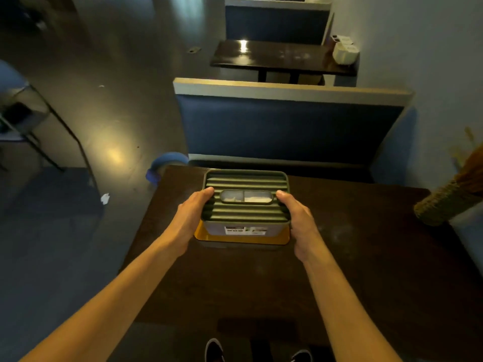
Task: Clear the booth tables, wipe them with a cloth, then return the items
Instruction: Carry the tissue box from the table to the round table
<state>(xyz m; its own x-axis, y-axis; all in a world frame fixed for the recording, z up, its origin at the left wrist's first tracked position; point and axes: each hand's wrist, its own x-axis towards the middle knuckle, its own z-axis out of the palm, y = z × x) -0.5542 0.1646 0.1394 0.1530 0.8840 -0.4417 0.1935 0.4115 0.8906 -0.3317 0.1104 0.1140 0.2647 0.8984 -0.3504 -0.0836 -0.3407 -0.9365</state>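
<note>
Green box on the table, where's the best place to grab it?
By its two short ends, one hand from each side, as the left hand and right hand do now. The green box is wide, and its ridged lid has a tissue slot in the middle.

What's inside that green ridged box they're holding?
Through the oval slot in the green ridged box something white shows, probably tissues. The lid hides the rest. Both hands, left and right, grip its sides.
</note>
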